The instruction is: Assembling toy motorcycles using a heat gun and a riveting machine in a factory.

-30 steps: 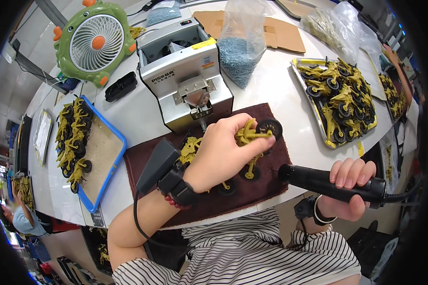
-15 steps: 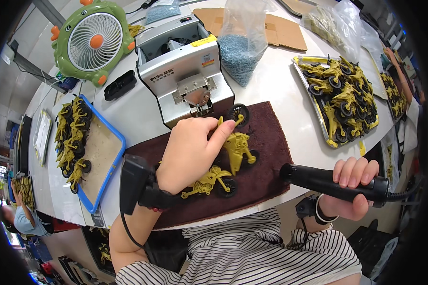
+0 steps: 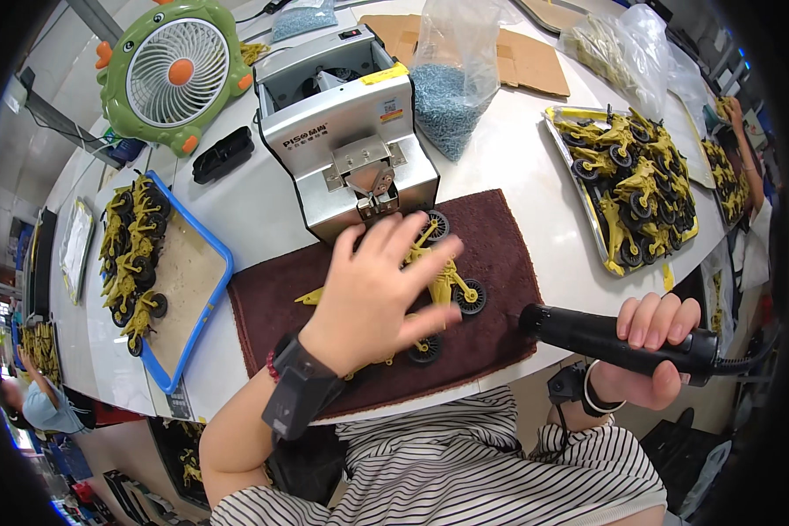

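Observation:
My left hand (image 3: pixel 373 294) is spread open above the brown mat (image 3: pixel 500 237), with its fingers apart over the toys there. Partly under its fingers lies a yellow toy motorcycle (image 3: pixel 447 279) with black wheels. A second one shows only in part below the palm, its black wheel (image 3: pixel 425 349) visible beside my thumb. Left of the hand, a yellow tip (image 3: pixel 309 296) sticks out; I cannot tell which toy it belongs to. My right hand (image 3: pixel 653 329) is wrapped round a black electric screwdriver (image 3: pixel 579 333), its front end pointing left at the mat's right edge.
Behind the mat stands a silver screw feeder (image 3: pixel 302 162). A blue-rimmed tray (image 3: pixel 223 272) at left and a metal tray (image 3: pixel 581 206) at right hold yellow motorcycles. A green fan (image 3: pixel 181 70), a black case (image 3: pixel 223 156) and a bag of bluish small parts (image 3: pixel 451 105) stand farther back.
My left hand has let go of the motorcycle it was pinching, and its fingers have spread. That toy now lies on the mat. The right hand with the screwdriver has barely moved.

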Tool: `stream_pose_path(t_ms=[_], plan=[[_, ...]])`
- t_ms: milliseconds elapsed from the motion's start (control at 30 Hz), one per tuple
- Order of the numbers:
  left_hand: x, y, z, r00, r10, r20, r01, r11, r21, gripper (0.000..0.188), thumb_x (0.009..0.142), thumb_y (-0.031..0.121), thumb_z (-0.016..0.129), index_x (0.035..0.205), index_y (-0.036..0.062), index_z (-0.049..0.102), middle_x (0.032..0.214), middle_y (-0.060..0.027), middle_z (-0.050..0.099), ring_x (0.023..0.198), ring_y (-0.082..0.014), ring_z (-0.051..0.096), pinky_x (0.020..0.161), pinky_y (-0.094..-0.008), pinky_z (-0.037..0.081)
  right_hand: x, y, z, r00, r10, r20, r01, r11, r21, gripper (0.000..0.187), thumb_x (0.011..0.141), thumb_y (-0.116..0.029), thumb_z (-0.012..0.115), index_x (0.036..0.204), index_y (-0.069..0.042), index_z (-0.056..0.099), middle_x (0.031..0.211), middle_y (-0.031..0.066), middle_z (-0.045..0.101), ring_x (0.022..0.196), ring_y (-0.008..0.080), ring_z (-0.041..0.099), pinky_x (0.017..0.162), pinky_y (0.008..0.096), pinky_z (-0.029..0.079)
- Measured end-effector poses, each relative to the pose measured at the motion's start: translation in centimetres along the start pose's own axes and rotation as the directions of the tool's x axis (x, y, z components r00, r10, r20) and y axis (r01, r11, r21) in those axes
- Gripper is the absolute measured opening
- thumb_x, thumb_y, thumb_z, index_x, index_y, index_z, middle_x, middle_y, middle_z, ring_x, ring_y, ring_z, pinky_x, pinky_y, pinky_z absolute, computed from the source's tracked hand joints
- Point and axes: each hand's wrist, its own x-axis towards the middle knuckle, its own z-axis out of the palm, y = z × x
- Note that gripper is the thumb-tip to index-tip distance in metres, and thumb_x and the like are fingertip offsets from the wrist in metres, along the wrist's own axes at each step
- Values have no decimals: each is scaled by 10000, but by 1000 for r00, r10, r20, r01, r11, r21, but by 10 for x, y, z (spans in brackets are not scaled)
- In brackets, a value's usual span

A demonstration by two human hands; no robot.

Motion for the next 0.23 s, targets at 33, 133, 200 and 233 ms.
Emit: stream_pose_path(t_ms=[33,133,200,233], plan=[[-4,3,-2,989,112,96,-111,994,-16,668,801,560,678,1368,230,553,1413,-189,469,1261,-427,463,1022,-611,329,0,0,1,1000,1,-16,-2,1000,-16,358,772,-201,703,955,-82,418,811,59,505,705,179,519,669,316,456],[-19,3,1,946,109,306,-113,994,-5,784,754,683,654,1436,343,469,1556,-188,273,1374,-499,296,1023,-766,199,1,1,5,996,9,-83,-14,998,-61,376,761,-225,705,955,-77,419,805,60,499,708,181,519,682,318,460],[-22,-1,1,923,120,365,-131,991,5,786,762,689,648,1446,356,451,1570,-179,254,1394,-492,271,1033,-763,193,3,2,8,990,32,-136,-46,994,-100,395,749,-253,701,957,-70,420,798,62,493,716,186,524,715,324,468],[-23,-2,2,914,131,383,-140,990,-5,790,764,692,646,1453,365,438,1575,-174,246,1401,-490,259,1040,-763,182,5,1,7,991,54,-121,-65,994,-91,392,754,-249,700,965,-69,423,805,67,500,724,190,533,724,336,471]])
